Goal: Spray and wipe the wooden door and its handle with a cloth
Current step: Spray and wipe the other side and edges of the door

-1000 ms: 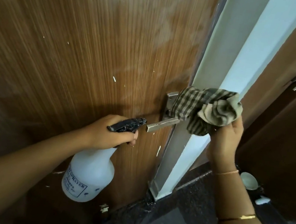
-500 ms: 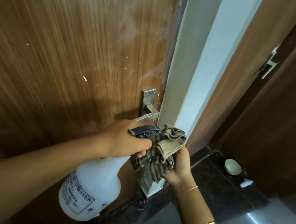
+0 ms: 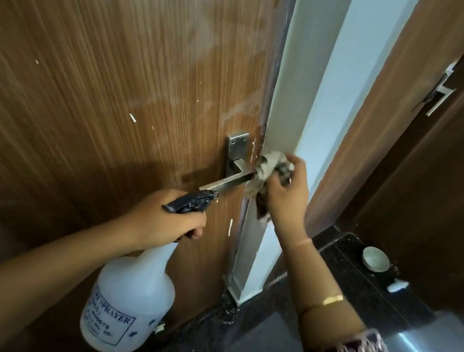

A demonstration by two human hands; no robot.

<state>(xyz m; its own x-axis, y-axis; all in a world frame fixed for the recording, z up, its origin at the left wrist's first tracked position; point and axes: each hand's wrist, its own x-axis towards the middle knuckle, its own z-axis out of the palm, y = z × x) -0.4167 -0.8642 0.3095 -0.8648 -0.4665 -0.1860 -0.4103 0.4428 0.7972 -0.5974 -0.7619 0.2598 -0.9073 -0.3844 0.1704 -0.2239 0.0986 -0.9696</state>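
Note:
The wooden door (image 3: 118, 83) fills the left of the view, with pale wipe smears and small white flecks. Its steel lever handle (image 3: 231, 180) sticks out near the door's right edge. My left hand (image 3: 167, 219) grips the black trigger head of a white spray bottle (image 3: 130, 305), with the nozzle just under the lever's tip. My right hand (image 3: 284, 197) holds a crumpled checked cloth (image 3: 269, 172) against the door's edge beside the handle's base. The cloth is blurred with motion.
A white door frame post (image 3: 306, 96) stands right of the handle. A second brown door with a metal handle (image 3: 440, 92) is at the right. A small bowl (image 3: 375, 259) and a white object (image 3: 396, 285) lie on the dark floor.
My right hand has lifted the cloth from next to the sprayer nozzle up to the door edge at the handle's base. My left hand with the bottle has barely moved.

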